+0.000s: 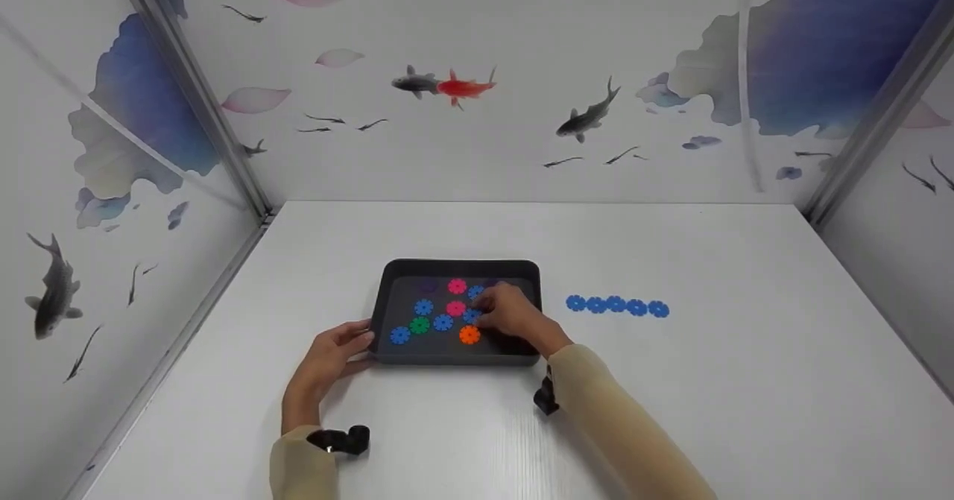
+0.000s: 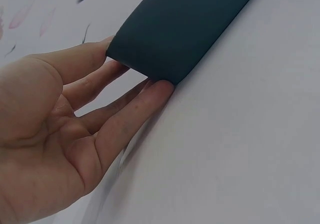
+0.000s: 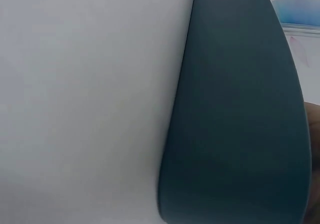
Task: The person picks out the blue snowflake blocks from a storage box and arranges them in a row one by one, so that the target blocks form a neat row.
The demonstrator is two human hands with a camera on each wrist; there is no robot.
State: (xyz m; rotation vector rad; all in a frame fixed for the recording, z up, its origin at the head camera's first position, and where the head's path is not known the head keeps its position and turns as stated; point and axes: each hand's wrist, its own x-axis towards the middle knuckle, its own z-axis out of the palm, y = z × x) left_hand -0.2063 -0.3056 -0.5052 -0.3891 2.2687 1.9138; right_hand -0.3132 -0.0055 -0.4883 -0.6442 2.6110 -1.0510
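A dark rectangular tray (image 1: 455, 360) stands on the table with loose notched plastic discs in it. My left hand (image 1: 328, 362) holds the tray's left front corner, thumb at the upper rim and fingers low against its side (image 2: 145, 44). Inside the tray, my right hand (image 1: 514, 314) has thumb and fingertips around a blue disc (image 1: 470, 317). Near these fingertips lie an orange disc (image 1: 469, 334), a pink disc (image 1: 455, 308) and another blue disc (image 1: 475, 292). The tray wall (image 3: 235, 109) hides most of the right hand in the right wrist view.
Right of the tray, a row of several blue discs (image 1: 616, 304) lies edge to edge on the white table (image 1: 745, 381). A green disc (image 1: 419, 325) and more blue ones lie in the tray's left half. Printed walls (image 1: 522, 112) enclose the table's back and sides.
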